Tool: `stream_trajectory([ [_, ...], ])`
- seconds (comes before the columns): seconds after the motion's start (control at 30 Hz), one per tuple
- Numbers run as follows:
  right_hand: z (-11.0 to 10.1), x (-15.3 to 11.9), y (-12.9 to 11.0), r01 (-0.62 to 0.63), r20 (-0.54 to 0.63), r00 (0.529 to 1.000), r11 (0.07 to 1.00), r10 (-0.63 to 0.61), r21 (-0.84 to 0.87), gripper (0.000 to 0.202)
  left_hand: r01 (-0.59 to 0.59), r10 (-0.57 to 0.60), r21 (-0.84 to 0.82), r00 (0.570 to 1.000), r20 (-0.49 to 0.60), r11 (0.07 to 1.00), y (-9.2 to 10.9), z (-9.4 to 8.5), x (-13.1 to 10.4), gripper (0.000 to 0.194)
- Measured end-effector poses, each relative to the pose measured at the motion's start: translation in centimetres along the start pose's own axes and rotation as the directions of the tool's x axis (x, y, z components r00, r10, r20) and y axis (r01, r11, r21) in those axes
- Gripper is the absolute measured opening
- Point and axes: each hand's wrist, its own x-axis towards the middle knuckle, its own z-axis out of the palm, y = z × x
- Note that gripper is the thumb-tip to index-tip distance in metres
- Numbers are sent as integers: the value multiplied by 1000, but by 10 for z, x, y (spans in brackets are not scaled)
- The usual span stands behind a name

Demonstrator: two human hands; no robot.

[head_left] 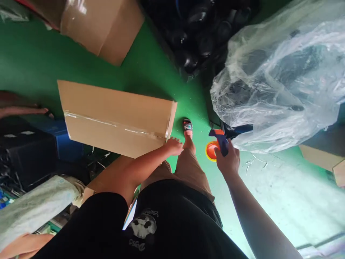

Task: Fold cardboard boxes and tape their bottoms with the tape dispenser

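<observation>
A large cardboard box [115,115] with a strip of clear tape along its seam stands at centre left. My left hand [174,146] is at the box's near right corner, its fingers bent together; what they hold, if anything, is hidden. To the right, my right hand [228,158] is closed round the dark blue handle of a tape dispenser [222,140] with an orange part on top. An orange and yellow ring, apparently its tape roll, shows just left of that hand.
Clear plastic wrapping [280,86] bulges at the right, beside black bagged items [199,36]. Another carton [102,25] lies at the upper left. Dark boxes [27,144] and a wrapped roll [37,205] are at the left, near another person's limbs.
</observation>
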Motion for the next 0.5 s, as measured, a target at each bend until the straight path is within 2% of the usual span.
stream_trajectory([
  [0.03, 3, 8, -11, -12, -47, 999, 990, 19, 140, 83, -38, 37, -20, 999, -18, 999, 0, -5, -7, 46],
  [0.1, 15, 25, -45, -35, -75, 994, 890, 77, 454, 79, -49, 44, -28, 987, -155, 998, -7, -15, -27, 51],
  [0.17, 36, 38, -97, -24, -65, 994, 743, 90, 669, 70, 70, -72, -18, 936, -345, 997, -21, -22, -47, 60],
  [0.2, 50, 41, -127, 9, -82, 994, 708, 70, 706, 68, 144, -140, -22, 898, -416, 989, -29, -24, -54, 64],
  [0.23, 66, 43, -158, 69, -124, 992, 714, 25, 697, 67, 200, -191, -29, 869, -457, 979, -37, -24, -59, 67],
  [0.3, 100, 42, -217, 206, -215, 971, 826, -106, 524, 70, 212, -201, -31, 855, -479, 977, -48, -20, -62, 70],
  [0.37, 131, 40, -262, 282, -252, 942, 930, -221, 238, 72, 164, -155, -25, 860, -486, 986, -53, -13, -57, 71],
  [0.43, 154, 41, -287, 286, -272, 916, 955, -296, -74, 73, 124, -124, -34, 852, -508, 992, -55, -5, -53, 70],
  [0.5, 167, 45, -293, 264, -301, 887, 919, -351, -293, 75, 96, -115, -63, 839, -532, 993, -60, 1, -56, 68],
])
